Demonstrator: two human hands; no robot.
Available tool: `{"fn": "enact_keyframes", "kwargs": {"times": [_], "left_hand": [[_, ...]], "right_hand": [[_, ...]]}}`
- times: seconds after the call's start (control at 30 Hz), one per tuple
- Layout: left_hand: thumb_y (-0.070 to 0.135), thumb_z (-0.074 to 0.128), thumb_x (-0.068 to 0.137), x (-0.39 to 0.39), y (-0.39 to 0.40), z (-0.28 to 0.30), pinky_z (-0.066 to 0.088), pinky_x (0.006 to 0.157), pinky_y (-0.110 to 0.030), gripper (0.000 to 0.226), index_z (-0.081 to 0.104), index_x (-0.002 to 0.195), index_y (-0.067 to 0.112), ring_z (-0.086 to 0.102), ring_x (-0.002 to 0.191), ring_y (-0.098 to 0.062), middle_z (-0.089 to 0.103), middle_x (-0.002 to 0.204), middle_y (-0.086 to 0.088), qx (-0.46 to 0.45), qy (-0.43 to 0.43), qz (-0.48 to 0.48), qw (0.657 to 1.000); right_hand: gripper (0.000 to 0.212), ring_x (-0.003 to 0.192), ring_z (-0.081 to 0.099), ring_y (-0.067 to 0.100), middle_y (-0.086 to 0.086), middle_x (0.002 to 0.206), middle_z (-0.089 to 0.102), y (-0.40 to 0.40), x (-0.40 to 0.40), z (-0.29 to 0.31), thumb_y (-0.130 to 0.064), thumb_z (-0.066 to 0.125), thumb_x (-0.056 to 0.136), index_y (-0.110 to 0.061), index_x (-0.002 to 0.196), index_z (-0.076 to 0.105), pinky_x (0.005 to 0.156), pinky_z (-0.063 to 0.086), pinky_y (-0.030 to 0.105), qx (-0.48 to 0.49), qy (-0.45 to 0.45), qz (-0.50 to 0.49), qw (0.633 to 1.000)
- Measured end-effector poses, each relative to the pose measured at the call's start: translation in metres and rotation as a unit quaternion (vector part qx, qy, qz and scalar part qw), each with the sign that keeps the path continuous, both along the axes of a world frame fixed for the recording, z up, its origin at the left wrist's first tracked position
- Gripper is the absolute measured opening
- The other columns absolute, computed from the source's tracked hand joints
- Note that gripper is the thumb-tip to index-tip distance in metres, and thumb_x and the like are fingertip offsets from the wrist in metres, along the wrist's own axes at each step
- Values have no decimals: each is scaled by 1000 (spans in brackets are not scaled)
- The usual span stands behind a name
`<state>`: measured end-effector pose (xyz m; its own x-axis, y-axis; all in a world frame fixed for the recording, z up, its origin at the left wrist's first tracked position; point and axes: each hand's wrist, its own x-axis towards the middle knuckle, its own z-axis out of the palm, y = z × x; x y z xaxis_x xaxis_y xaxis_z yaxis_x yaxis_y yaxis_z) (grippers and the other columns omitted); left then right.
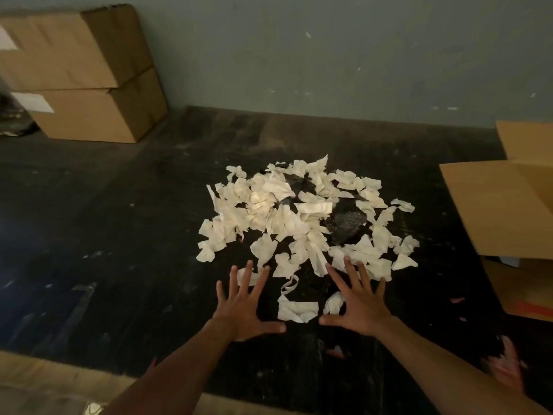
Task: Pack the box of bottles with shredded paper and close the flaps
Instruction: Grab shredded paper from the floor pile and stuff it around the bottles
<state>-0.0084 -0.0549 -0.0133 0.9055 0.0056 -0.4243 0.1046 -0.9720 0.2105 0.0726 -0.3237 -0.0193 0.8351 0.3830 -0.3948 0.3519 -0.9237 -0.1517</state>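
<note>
A loose heap of white shredded paper (302, 217) lies on a dark mat in the middle of the view, with a crumpled black plastic piece (345, 224) showing through it. My left hand (244, 304) is spread flat at the heap's near edge, holding nothing. My right hand (360, 298) is also spread wide, its fingertips over the nearest scraps. Between the two hands lies a separate paper scrap (296, 310). The open cardboard box (502, 211) stands at the right edge with a flap leaning towards the heap; its inside and any bottles are hidden.
Two closed cardboard boxes (80, 76) are stacked against the grey wall at the back left. The dark mat (119, 235) covers the floor; a lighter floor strip runs along the near left. Small pink scraps (505, 363) lie at the near right.
</note>
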Motion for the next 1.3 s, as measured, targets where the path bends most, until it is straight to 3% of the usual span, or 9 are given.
{"fn": "enact_keyframes", "kwargs": {"times": [0.37, 0.57, 0.83, 0.93, 1.07, 1.17, 1.3], "left_hand": [[100, 46, 47, 112, 8, -14, -14, 109, -71, 139, -43, 136, 42, -48, 130, -41, -56, 142, -3, 34, -56, -29, 997], [95, 54, 48, 188, 16, 4, -8, 107, -76, 143, -41, 139, 38, -44, 132, -46, -52, 145, -9, 105, -116, -101, 982], [88, 68, 44, 274, -3, 8, -13, 100, -80, 152, -42, 137, 42, -46, 128, -50, -57, 140, -7, 105, -87, -140, 981], [88, 69, 43, 290, -6, -1, -10, 102, -80, 150, -42, 135, 47, -43, 129, -51, -58, 140, -4, 85, -46, -128, 987], [87, 66, 51, 298, -10, -9, -3, 107, -78, 136, -29, 141, 53, -24, 141, -53, -37, 156, -4, 70, 6, -108, 992], [88, 59, 58, 299, -13, -11, 2, 110, -75, 123, -7, 152, 43, -6, 145, -50, -13, 162, -7, 97, -2, -112, 989], [87, 50, 68, 295, -12, -12, 15, 112, -68, 107, 16, 153, 31, 16, 142, -45, 6, 160, -8, 115, -37, -112, 986]], "right_hand": [[124, 139, -36, 34, 3, 145, -50, 23, 99, 0, -96, 41, 53, -47, 139, -33, 107, -6, 74, -4, -69, -34, 997], [137, 135, -40, 37, 2, 144, -51, 28, 176, 18, -93, 55, 45, -49, 135, -38, 100, -3, 81, -24, -86, -50, 995], [142, 136, -38, 39, -4, 142, -53, 35, 234, 7, -83, 71, 41, -58, 130, -36, 98, 4, 84, -28, 42, -80, 996], [135, 141, -29, 39, -4, 149, -44, 34, 238, -1, -83, 70, 46, -54, 142, -19, 102, 12, 80, -55, 61, -70, 994], [115, 144, -12, 41, -4, 158, -19, 31, 238, -2, -79, 68, 55, -52, 145, 2, 105, 17, 74, -54, 46, -58, 996], [101, 142, 2, 44, -1, 158, -2, 30, 235, -1, -74, 67, 63, -51, 145, 12, 105, 24, 70, -43, 15, -62, 997], [74, 133, 20, 44, 4, 150, 15, 32, 228, -2, -38, 69, 81, -50, 141, 27, 102, 36, 61, -24, -31, -73, 997]]}}
